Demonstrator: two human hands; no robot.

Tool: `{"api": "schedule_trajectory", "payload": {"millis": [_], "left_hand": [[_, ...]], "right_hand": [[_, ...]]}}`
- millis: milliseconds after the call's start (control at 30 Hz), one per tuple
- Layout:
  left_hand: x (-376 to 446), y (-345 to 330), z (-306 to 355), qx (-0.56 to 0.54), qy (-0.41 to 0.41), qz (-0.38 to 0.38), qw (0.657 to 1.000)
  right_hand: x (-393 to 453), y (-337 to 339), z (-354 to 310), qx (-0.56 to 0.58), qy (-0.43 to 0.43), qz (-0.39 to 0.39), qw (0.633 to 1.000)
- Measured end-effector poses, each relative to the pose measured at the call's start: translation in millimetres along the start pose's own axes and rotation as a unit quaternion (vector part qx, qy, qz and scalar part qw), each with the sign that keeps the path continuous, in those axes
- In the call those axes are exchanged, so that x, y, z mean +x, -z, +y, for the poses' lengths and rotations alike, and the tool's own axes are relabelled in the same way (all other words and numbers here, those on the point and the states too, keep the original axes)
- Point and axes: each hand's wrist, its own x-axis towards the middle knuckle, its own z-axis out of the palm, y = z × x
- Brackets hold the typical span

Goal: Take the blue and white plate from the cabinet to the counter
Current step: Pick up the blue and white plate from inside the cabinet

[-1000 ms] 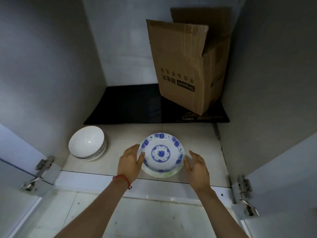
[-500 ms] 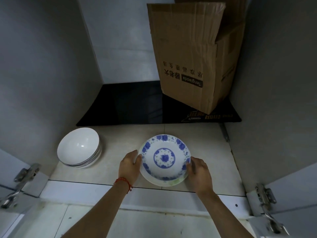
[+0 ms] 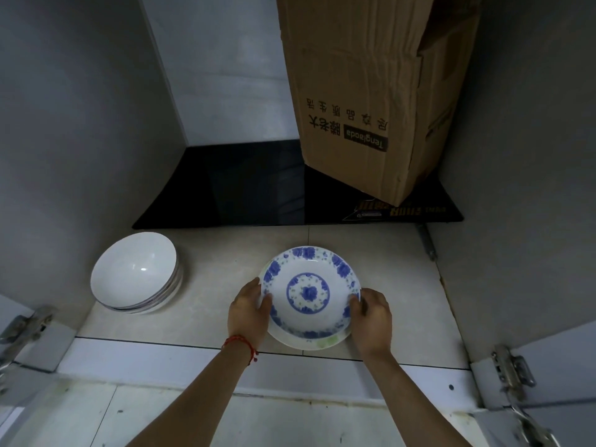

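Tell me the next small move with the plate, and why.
Probably lift the plate straight up, then draw it toward you. Left hand and right hand already grip opposite rims, and it sits on another plate that should stay behind.

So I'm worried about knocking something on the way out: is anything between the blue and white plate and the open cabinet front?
Nothing visible. The blue and white plate sits at the cabinet's front edge, left hand and right hand gripping its rim. The stacked white bowls are off to the left, the cardboard box behind.
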Motion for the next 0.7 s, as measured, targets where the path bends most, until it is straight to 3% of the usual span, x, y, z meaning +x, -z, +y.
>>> {"api": "schedule_trajectory", "payload": {"millis": [367, 567, 700], "left_hand": [[0.2, -2.0, 5.6, -0.008, -0.011, 0.034, 0.999], [-0.5, 1.6, 14.2, -0.069, 0.013, 0.058, 0.996], [-2.8, 5.2, 21.9, -0.080, 0.012, 0.053, 0.995]], "right_hand": [[-3.8, -2.2, -0.1, 0.023, 0.016, 0.027, 0.999], [-6.2, 3.4, -9.8, 0.121, -0.013, 0.041, 0.992], [-5.0, 12.2, -17.3, 0.093, 0.024, 0.062, 0.993]]}}
